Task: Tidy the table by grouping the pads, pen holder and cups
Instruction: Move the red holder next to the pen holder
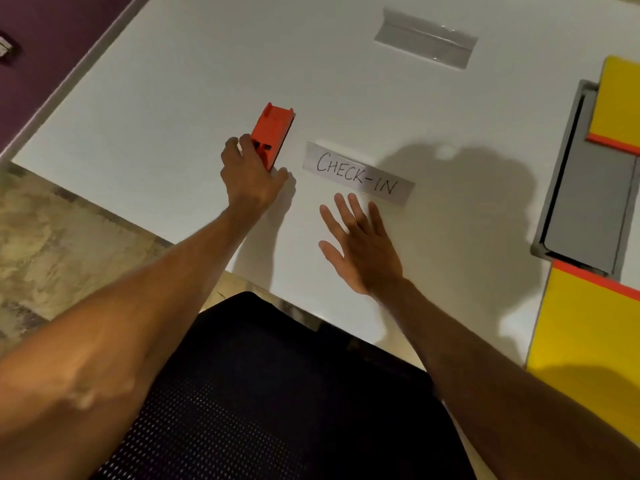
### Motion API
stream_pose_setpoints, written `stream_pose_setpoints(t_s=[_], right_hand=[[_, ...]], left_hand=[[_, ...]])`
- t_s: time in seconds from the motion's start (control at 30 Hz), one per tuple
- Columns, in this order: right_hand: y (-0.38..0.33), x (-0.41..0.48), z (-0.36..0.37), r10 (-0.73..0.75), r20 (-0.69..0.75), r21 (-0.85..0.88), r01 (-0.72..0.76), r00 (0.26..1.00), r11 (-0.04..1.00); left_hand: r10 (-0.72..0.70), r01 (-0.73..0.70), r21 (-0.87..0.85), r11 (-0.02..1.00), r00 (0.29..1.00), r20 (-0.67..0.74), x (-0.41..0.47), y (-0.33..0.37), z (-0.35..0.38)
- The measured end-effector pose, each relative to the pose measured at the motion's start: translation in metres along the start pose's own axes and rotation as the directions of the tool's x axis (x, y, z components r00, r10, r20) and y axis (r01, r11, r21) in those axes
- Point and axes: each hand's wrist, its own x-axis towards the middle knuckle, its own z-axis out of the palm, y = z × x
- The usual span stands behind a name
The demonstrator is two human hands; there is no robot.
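Observation:
An orange-red block-shaped pad (273, 133) with a dark underside lies on the white table (173, 109), left of centre. My left hand (251, 174) grips its near end, fingers wrapped around both sides. My right hand (360, 244) hovers flat and open over the table's near part, fingers spread, holding nothing. It sits just below a taped paper label reading "CHECK-IN" (358, 173). No cups or pen holder show in this view.
A strip of grey tape (426, 38) is stuck at the far side of the table. A grey recessed hatch (588, 188) and yellow panels (588, 327) lie at the right. A black mesh chair (277, 393) stands below the table's near edge. Floor shows at left.

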Motion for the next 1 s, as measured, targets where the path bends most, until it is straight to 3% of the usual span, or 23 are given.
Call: stream_pose_setpoints(t_s=[0.37,0.77,0.9,1.0], right_hand=[[0.003,-0.001,0.010,-0.016,-0.073,-0.002,0.016,0.997,1.000],[0.004,-0.001,0.003,-0.023,-0.009,0.034,0.023,1.000,0.999],[0.001,0.004,-0.021,0.031,0.046,0.276,-0.043,0.998,0.960],[-0.004,0.006,-0.051,0.218,0.108,0.664,-0.233,0.970,0.711]], left_hand=[[-0.106,0.107,0.059,0.993,0.994,-0.024,0.045,0.009,0.019],[-0.105,0.087,-0.145,0.986,0.987,-0.118,-0.018,0.011,0.003],[-0.087,0.049,-0.238,0.970,0.984,-0.154,-0.065,0.020,-0.005],[-0.020,-0.019,-0.225,0.974,0.985,-0.172,-0.096,0.032,-0.006]])
